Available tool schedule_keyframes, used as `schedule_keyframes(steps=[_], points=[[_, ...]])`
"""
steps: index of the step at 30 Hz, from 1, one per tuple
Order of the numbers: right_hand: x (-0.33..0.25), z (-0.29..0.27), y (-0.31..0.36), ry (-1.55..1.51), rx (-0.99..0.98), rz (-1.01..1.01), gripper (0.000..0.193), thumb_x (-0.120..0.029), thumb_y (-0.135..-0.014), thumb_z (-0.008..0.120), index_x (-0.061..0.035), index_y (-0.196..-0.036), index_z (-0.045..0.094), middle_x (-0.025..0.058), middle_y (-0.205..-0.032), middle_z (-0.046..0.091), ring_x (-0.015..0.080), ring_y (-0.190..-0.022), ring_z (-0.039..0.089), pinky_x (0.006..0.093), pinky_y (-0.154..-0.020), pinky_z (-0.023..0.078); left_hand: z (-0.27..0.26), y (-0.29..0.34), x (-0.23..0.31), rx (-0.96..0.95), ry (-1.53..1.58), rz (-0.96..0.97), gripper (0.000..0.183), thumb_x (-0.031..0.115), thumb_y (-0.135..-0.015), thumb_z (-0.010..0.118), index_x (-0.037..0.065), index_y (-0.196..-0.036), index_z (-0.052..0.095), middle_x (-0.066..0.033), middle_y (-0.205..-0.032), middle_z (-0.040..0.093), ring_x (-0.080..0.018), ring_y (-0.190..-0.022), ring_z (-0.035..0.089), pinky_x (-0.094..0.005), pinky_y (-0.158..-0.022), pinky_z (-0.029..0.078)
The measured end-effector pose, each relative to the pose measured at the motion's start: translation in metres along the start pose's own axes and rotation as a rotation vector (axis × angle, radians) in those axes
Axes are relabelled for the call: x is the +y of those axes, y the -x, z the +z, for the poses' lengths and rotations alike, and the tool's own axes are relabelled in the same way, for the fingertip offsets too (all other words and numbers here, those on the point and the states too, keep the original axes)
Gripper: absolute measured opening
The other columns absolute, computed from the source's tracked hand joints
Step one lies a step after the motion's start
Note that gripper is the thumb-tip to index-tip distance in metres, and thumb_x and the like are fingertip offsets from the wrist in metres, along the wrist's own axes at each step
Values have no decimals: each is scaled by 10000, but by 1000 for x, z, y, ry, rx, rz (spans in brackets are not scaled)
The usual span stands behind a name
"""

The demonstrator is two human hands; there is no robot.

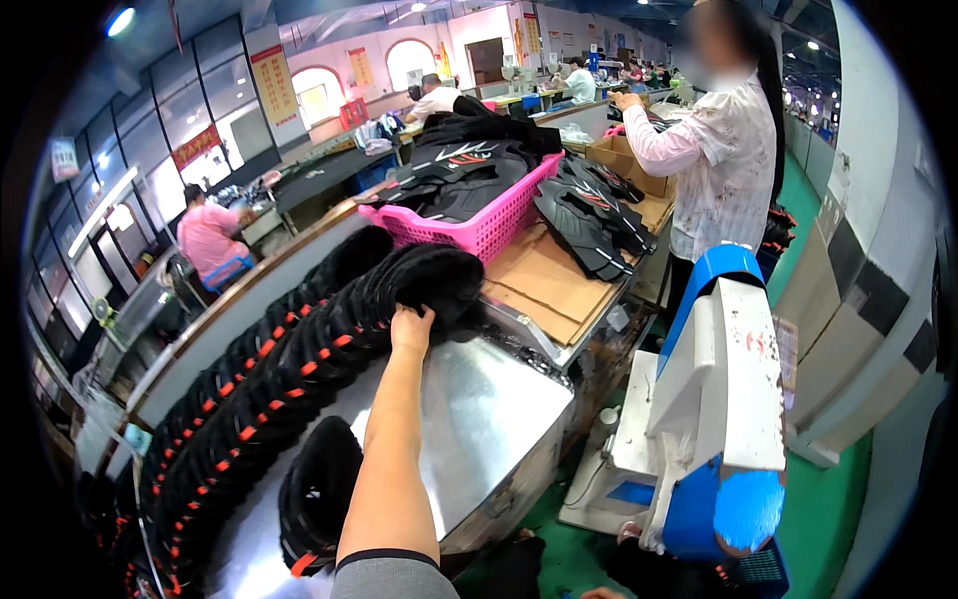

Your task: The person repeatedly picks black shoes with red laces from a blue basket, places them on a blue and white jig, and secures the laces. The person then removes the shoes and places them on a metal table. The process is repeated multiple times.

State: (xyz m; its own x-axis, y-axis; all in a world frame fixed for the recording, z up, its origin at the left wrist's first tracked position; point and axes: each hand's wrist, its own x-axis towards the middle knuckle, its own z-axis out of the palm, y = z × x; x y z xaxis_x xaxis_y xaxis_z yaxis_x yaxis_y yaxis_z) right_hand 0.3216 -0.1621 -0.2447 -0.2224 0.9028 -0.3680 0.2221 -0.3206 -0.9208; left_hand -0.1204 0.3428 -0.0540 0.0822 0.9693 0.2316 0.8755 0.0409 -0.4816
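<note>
On factory bench: steel-topped table [479,419], long rows of black shoe uppers [299,349] (red tabs, nested on edge). One hand [411,327], side unclear, fingers curled over row's end. Uppers likely light, floppy; best pinched at rim.

Black shoe uppers [299,349] with red tabs lie on a silver worktop [479,419]; behind, a pink basket [499,225]; the machine [723,399] is blue and white.
</note>
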Motion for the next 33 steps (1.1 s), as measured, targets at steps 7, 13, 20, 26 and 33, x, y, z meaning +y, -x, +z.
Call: schedule_keyframes(steps=[7, 13, 20, 26, 33], points=[[-8, 15, -31, 228, -223, 65, 277, -247, -870, 654, -87, -1084, 579, 94, -874, 667, 201, -829, 657, 329, -745, 517, -25, 31, 5, 337, 175, 191, 385, 119, -869, 466, 65, -1247, 519, -162, -1167, 564, -312, -1170, 489, -372, -958, 417], [-124, 29, -51, 248, -220, -170, 254, -79, -854, 616, -13, -1093, 565, 122, -906, 659, 226, -814, 660, 320, -717, 517, -190, 208, -60, 199, 748, 149, 408, 220, -858, 615, 61, -1226, 540, -162, -1135, 597, -293, -1090, 555, -365, -925, 445], [-168, 54, -45, 118, -413, -215, 247, -148, -898, 609, -6, -1097, 575, 112, -973, 663, 175, -904, 645, 302, -796, 508, -146, 423, -115, -196, 1343, -536, 926, 410, -669, 791, -20, -1369, 362, -262, -1175, 529, -345, -1107, 531, -383, -982, 401], [-272, 125, -75, -570, -292, -227, 531, -327, -951, 554, 44, -1298, 400, 119, -1205, 552, 192, -1129, 522, 333, -987, 389, -203, 444, 6, 293, 831, -134, 872, 249, -585, 798, 97, -1355, 418, -207, -1232, 433, -381, -1179, 395, -454, -970, 372], [-243, 63, -92, -1044, -1, -309, 254, -168, -906, 628, 23, -1060, 564, 73, -1002, 634, 179, -883, 619, 350, -801, 503, -232, 407, 3, 413, 533, 214, 839, 202, -544, 825, 164, -1316, 501, -136, -1327, 423, -334, -1215, 392, -442, -973, 351]])
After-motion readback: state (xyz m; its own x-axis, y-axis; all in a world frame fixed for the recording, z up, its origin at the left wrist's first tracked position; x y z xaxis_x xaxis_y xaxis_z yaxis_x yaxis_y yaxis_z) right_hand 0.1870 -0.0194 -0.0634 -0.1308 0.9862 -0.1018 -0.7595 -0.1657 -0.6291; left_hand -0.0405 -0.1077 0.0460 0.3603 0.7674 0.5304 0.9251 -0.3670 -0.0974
